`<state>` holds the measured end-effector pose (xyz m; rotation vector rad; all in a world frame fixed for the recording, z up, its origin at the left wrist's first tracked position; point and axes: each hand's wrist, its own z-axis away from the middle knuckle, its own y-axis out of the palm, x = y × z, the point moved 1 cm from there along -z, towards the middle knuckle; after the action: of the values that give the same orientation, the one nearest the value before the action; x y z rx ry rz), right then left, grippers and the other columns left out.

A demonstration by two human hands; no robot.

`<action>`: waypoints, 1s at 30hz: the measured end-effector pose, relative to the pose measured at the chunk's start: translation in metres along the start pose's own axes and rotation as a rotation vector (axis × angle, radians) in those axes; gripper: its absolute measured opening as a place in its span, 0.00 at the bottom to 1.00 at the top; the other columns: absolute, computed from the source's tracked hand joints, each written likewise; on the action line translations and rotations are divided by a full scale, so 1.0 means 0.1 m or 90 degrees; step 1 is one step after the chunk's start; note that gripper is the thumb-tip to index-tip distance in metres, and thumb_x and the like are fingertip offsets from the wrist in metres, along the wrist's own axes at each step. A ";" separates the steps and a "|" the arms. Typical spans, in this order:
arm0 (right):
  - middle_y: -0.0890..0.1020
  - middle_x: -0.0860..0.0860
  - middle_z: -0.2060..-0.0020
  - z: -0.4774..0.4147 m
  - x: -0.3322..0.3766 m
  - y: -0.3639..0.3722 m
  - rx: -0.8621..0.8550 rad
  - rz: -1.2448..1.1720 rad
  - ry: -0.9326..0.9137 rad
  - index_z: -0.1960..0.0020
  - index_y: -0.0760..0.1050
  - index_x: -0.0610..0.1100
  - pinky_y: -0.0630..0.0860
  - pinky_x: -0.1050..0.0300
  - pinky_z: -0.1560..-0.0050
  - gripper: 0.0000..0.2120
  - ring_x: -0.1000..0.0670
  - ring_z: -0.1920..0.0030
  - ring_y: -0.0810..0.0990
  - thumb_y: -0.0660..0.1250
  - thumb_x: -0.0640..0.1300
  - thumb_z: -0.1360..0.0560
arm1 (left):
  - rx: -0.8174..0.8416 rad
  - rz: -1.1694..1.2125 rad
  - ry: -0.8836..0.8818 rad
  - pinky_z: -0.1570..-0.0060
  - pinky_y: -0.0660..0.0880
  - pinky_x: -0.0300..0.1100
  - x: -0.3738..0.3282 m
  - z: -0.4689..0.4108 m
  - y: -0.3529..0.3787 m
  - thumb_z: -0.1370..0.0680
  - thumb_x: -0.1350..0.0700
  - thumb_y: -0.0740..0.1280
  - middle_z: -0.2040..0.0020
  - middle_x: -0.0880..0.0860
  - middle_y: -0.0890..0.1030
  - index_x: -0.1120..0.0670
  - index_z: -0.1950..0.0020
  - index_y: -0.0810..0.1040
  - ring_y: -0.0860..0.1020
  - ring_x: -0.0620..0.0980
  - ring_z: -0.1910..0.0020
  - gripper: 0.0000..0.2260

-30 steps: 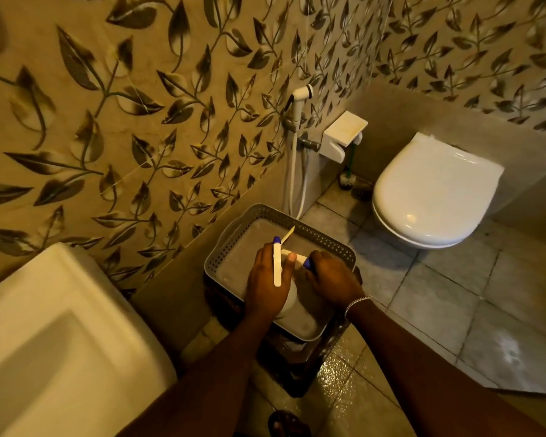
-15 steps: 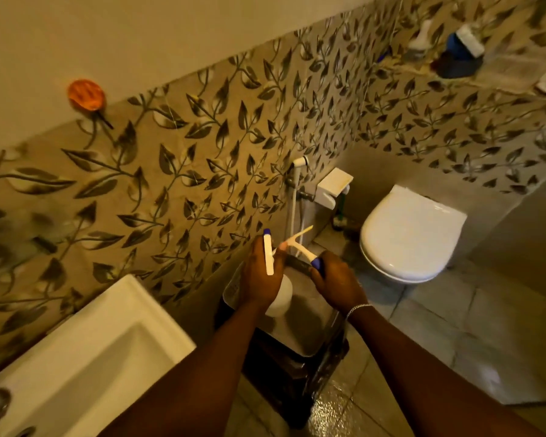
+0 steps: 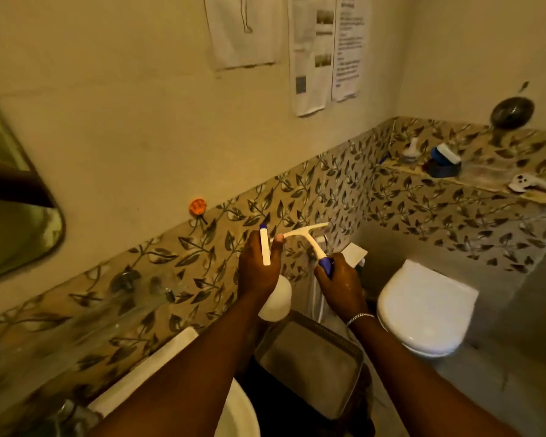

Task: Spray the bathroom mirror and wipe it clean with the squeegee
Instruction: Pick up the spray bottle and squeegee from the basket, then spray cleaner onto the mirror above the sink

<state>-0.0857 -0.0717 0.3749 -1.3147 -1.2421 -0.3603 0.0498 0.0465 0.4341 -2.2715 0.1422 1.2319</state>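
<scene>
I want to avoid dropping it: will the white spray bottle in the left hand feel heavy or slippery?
The spray bottle is probably light: the left hand alone holds it upright. Its smooth rounded body may slip, especially with wet fingers. How full it is cannot be seen.

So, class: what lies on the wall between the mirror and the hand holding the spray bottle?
Head view: an orange fixture between mirror and left hand.

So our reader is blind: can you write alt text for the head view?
A person's left hand holds a white spray bottle and the right hand a squeegee, above a grey basket. A mirror hangs far left; a toilet sits right.
</scene>
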 end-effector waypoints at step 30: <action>0.78 0.43 0.63 0.57 4.92 0.50 0.091 -0.563 -0.323 0.48 0.75 0.40 0.75 0.55 0.73 0.13 0.47 0.68 0.75 0.58 0.49 0.14 | -0.555 -0.121 0.176 0.61 0.71 0.23 -1.50 -0.63 -4.73 0.17 0.44 0.61 0.60 0.49 0.81 0.58 0.46 0.82 0.79 0.41 0.59 0.19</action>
<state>0.1118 0.1998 0.7419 -0.6771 -2.2205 -0.5551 0.1714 0.3898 0.7767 -3.0873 -0.6156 0.9687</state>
